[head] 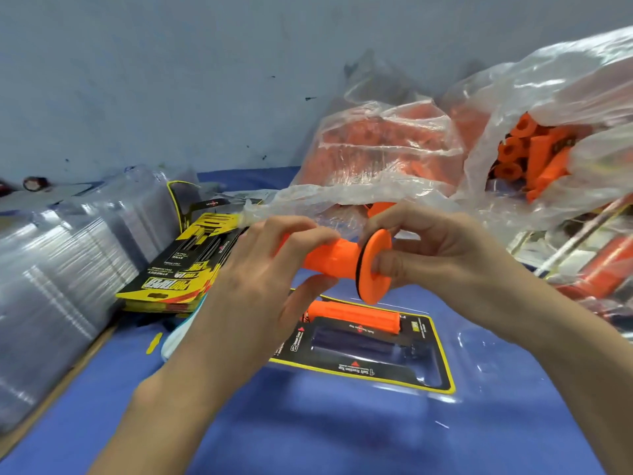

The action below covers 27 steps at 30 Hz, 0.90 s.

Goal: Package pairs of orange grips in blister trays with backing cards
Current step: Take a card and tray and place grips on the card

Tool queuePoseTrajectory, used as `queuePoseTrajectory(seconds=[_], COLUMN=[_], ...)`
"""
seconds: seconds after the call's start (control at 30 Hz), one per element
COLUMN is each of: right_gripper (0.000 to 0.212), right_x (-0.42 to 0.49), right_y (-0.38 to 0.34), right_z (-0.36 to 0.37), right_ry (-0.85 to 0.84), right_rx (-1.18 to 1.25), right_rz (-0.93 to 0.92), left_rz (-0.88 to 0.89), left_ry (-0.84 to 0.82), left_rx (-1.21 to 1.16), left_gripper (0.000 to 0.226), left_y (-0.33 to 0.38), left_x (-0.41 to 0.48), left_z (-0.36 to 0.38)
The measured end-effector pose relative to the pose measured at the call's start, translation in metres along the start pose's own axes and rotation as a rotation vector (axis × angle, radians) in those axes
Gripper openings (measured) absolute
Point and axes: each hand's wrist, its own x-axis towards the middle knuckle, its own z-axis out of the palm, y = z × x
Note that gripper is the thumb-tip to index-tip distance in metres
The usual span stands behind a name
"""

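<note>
- Blue cloth tabletop (342, 433) under my view; nearest, a clear blister tray (479, 354) with black-yellow backing card (428, 354) holds one orange ribbed grip (359, 315).
- Above, my left hand (260, 269) and right hand (428, 252) both clasp a second orange flanged grip (342, 262).
- Beyond: clear plastic bags of orange grips (534, 159).

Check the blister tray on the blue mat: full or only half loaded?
Half loaded. One orange grip lies in the blister tray; the nearer cavity is empty. Both hands hold the second grip above it.

Pale grey-blue wall (171, 80) with dark scuffs and specks, blue cloth-covered work surface (342, 433), soft even light
</note>
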Motion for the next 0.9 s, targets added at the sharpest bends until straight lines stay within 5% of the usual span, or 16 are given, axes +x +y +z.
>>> queuePoseTrajectory(seconds=[0.2,0.33,0.47,0.67,0.9], right_gripper=[0.027,0.037,0.023,0.034,0.038], right_x=[-0.004,-0.011,-0.016,-0.03,-0.039], right_y=[0.005,0.006,0.021,0.047,0.06], right_z=[-0.005,-0.02,-0.03,-0.027,-0.029], right_ry=[0.006,0.123,0.343,0.104,0.031], right_rx=[-0.062,-0.117,-0.517,-1.282,-1.397], right_rz=[0.046,0.099,0.107,0.295,0.41], left_rz=[0.018,-0.091,-0.04,0.0,0.055], left_ry=[-0.06,-0.265,-0.502,-0.678,-0.682], left_rx=[0.06,-0.062,0.016,0.1,0.09], left_gripper=[0.034,0.043,0.05,0.045,0.041], left_y=[0.004,0.009,0.017,0.028,0.038], left_x=[-0.001,-0.002,-0.004,-0.006,-0.009], left_z=[0.0,-0.001,0.003,0.021,0.029])
